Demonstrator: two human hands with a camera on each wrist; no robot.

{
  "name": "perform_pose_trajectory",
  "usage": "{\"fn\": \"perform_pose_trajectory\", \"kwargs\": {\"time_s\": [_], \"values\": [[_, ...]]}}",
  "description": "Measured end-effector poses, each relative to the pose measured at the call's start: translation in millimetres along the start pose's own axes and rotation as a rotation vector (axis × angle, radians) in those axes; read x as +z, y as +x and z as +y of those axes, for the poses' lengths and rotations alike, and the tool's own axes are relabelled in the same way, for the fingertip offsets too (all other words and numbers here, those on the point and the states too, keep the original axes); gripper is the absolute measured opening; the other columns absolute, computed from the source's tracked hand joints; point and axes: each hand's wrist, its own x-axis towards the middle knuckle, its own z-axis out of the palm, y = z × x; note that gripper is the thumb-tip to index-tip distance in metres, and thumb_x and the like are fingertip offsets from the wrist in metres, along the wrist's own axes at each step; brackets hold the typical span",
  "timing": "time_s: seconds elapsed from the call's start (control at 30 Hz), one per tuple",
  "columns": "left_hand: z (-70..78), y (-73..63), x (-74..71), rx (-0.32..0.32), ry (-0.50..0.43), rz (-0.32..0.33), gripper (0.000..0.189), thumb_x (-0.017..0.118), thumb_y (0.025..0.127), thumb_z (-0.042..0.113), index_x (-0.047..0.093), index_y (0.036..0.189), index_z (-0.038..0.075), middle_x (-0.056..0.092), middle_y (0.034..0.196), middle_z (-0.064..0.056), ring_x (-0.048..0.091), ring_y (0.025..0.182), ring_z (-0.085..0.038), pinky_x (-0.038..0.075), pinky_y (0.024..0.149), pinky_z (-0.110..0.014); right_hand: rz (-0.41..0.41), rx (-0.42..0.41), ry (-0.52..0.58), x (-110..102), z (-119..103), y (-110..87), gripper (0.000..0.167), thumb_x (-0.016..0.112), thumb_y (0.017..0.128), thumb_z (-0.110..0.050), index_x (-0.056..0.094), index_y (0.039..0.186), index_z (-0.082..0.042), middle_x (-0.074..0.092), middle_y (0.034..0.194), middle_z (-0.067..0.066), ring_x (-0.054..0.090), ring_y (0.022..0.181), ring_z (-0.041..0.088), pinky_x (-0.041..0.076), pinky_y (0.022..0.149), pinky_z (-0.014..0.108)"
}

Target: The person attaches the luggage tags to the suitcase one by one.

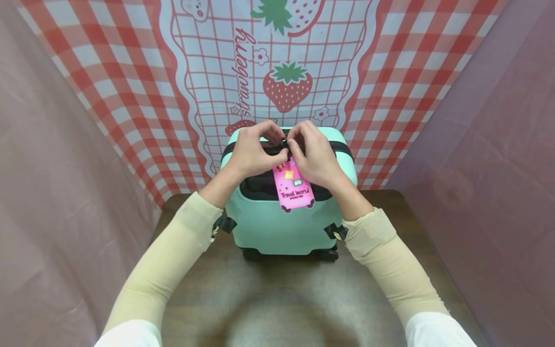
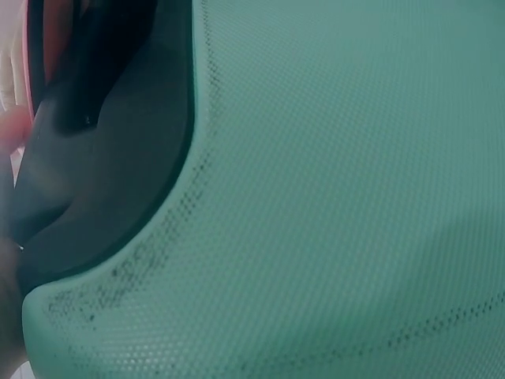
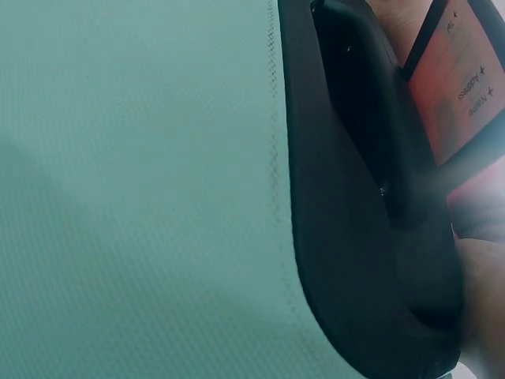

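A mint-green suitcase (image 1: 277,226) stands upright in the head view, with a black handle panel (image 1: 260,187) in its upper front. A pink luggage tag (image 1: 296,194) printed "Travel World" hangs over that panel by a black strap (image 1: 284,144). My left hand (image 1: 255,152) pinches the strap from the left, while my right hand (image 1: 314,156) pinches it from the other side. Fingers hide much of the strap. The right wrist view shows the tag's back (image 3: 456,91), with its printed lines, beside the black carry handle (image 3: 379,110).
Under the suitcase's black wheels (image 1: 327,254) is a brown wooden table (image 1: 277,299). Behind it hangs a strawberry-patterned checked cloth (image 1: 399,72). Plain pinkish drapes (image 1: 56,193) close in both sides. Black wrist mounts (image 1: 336,231) sit on the sleeves near the suitcase front.
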Motion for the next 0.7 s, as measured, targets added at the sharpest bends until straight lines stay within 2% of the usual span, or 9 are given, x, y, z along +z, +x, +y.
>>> {"fn": "perform_pose_trajectory", "kwargs": {"time_s": [0.17, 0.4, 0.7], "values": [[-0.3, -0.1, 1.0, -0.006, 0.011, -0.004, 0.026, 0.078, 0.084, 0.016, 0.07, 0.105, 0.002, 0.077, 0.095, -0.011, 0.075, 0.089, -0.021, 0.066, 0.085, -0.034, -0.001, -0.008, 0.017, 0.2, -0.2, -0.1, 0.01, 0.053, 0.107, -0.004, 0.058, 0.111, 0.005, 0.06, 0.105, 0.02, 0.059, 0.089, 0.03, 0.049, 0.08, 0.037], [-0.5, -0.1, 1.4, -0.007, 0.04, -0.016, 0.029, 0.082, 0.086, 0.019, 0.07, 0.107, 0.003, 0.078, 0.098, -0.011, 0.075, 0.092, -0.022, 0.065, 0.087, -0.035, 0.05, -0.011, 0.045, -0.9, 0.4, -0.4, 0.011, 0.059, 0.104, -0.006, 0.063, 0.11, 0.003, 0.067, 0.1, 0.017, 0.065, 0.088, 0.027, 0.053, 0.082, 0.038], [-0.2, -1.2, 1.3, -0.014, 0.041, -0.025, 0.029, 0.082, 0.088, 0.019, 0.069, 0.108, 0.003, 0.078, 0.099, -0.011, 0.076, 0.093, -0.021, 0.065, 0.087, -0.035, 0.049, -0.019, 0.039, -1.2, 1.5, -1.4, 0.011, 0.061, 0.102, -0.006, 0.068, 0.108, 0.0, 0.068, 0.102, 0.016, 0.066, 0.09, 0.027, 0.054, 0.084, 0.039]]}}
